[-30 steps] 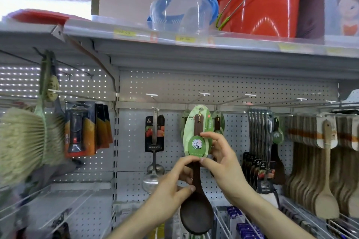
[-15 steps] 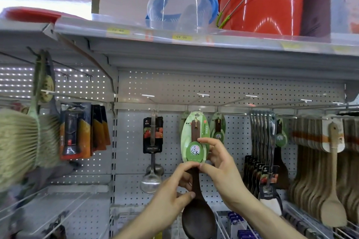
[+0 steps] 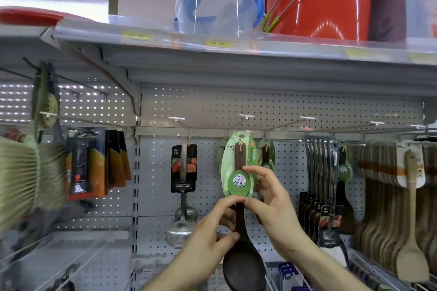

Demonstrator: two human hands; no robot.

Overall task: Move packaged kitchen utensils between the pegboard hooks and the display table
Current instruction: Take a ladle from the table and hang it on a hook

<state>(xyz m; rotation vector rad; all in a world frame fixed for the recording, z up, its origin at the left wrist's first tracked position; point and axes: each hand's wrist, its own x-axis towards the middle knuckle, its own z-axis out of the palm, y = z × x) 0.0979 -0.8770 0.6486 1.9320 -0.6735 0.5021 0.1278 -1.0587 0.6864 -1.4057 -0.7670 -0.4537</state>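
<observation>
Both grips were clamped on one pkg: a dark brown wooden rice spoon w/ a green oval backing card, held upright, bowl down, in front of the grey perforated pegboard.

The left grip pinched the handle just under the card's lower edge, forefinger on top, thumb lower on the handle. The right grip held from the other side: thumb at the card's lower edge, forefinger curled over its right edge.

The card's top edge and hang hole sat above both grips, level w/ the pegboard rail and just below the white-tipped wire hook. Couldn't tell whether the hole was on the wire.

Just behind and right of the right grip hung a second green-carded dark spoon, its card edge close to the held one. Further right, a tight row of steel utensils on black cards, then pale wooden spatulas.

Left of the left grip, a steel ladle on a black card hung apart, w/ a strip of bare pegboard between it and the held card.

Well above the grips, the grey metal shelf edge overhung the hooks, w/ a band of bare pegboard between them.
</observation>
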